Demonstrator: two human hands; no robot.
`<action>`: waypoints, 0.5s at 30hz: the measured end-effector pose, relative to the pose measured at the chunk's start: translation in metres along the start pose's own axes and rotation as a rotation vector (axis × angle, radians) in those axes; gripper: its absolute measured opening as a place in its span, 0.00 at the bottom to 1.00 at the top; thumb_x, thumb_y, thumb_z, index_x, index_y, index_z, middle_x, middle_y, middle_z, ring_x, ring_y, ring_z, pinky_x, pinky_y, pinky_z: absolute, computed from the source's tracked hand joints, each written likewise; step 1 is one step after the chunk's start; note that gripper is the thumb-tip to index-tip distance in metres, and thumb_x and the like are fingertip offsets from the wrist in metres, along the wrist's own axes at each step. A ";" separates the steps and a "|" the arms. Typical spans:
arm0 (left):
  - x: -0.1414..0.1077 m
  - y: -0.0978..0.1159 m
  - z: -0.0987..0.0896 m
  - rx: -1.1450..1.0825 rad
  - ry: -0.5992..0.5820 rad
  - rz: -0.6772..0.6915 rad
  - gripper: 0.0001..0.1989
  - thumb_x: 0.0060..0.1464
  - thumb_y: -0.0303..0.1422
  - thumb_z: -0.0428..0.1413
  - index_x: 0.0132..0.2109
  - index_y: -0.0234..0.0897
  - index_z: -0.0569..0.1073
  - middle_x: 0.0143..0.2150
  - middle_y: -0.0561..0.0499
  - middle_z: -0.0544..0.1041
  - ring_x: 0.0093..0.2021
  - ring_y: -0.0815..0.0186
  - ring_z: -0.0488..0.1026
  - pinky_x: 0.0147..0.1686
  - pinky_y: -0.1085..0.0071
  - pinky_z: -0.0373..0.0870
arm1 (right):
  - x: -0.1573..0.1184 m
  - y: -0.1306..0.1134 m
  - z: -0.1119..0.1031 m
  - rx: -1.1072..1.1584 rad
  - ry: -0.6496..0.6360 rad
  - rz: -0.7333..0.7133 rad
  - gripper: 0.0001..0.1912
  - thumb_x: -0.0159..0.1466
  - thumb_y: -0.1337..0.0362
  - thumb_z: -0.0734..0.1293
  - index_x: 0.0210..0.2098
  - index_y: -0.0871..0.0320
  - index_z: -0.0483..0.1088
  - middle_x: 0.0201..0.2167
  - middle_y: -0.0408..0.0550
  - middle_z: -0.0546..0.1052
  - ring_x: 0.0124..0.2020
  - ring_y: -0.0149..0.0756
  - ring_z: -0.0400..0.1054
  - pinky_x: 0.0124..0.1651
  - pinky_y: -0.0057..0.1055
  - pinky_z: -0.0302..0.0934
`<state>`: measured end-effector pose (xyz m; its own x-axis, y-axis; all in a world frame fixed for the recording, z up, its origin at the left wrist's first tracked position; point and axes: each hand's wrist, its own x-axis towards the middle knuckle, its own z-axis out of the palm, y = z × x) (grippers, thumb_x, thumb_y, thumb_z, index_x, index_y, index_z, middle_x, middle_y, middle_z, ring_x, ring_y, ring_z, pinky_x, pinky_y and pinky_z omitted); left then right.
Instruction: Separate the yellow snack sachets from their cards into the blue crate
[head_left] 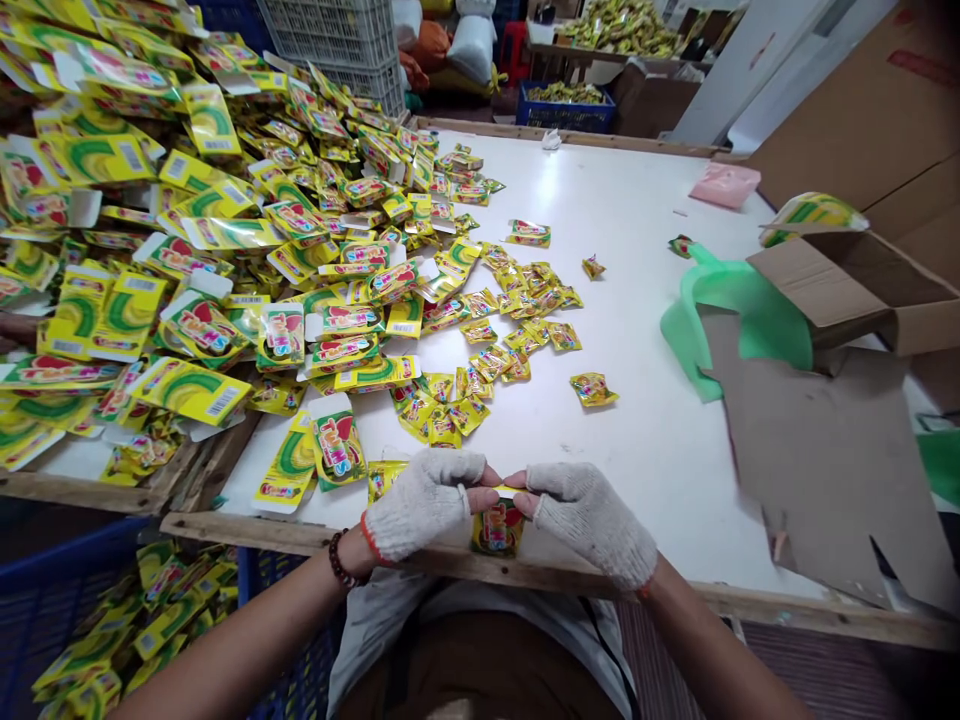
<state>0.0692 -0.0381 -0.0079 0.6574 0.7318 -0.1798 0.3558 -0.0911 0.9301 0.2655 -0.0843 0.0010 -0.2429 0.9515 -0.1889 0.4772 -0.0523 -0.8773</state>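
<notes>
Between my two gloved hands a small yellow-and-green candy box stands over the front edge of the table. My left hand pinches its top left corner with thumb and fingers. At the top right corner, my right hand grips the same box, thumb on its front. Both hands wear white knitted gloves with bare fingertips. Just left of my left hand lies a yellow candy packet, partly covered by the glove. Another box with a raised white flap rests behind it. Several loose candy packets are scattered beyond my hands.
A large heap of candy boxes covers the table's left side. On the right are a green plastic scoop, a cardboard sheet and an open carton. Below left, a blue crate holds boxes. The white table has a wooden rim.
</notes>
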 end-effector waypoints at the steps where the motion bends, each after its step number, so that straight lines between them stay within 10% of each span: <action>1: 0.001 0.000 -0.001 -0.007 -0.008 -0.025 0.11 0.52 0.35 0.55 0.38 0.33 0.77 0.32 0.52 0.76 0.33 0.67 0.70 0.32 0.76 0.63 | 0.001 0.000 0.000 -0.005 -0.001 0.021 0.13 0.58 0.65 0.63 0.40 0.57 0.76 0.36 0.45 0.80 0.35 0.37 0.74 0.38 0.28 0.68; 15: 0.002 -0.006 -0.001 0.021 -0.035 0.049 0.11 0.56 0.34 0.51 0.35 0.32 0.75 0.28 0.52 0.73 0.29 0.70 0.67 0.29 0.77 0.61 | -0.003 0.015 -0.001 -0.058 0.011 -0.014 0.13 0.60 0.65 0.62 0.40 0.57 0.76 0.37 0.47 0.79 0.36 0.38 0.75 0.42 0.33 0.70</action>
<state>0.0680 -0.0356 -0.0136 0.6971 0.7022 -0.1452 0.3361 -0.1412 0.9312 0.2745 -0.0876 -0.0114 -0.2406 0.9553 -0.1717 0.5224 -0.0216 -0.8524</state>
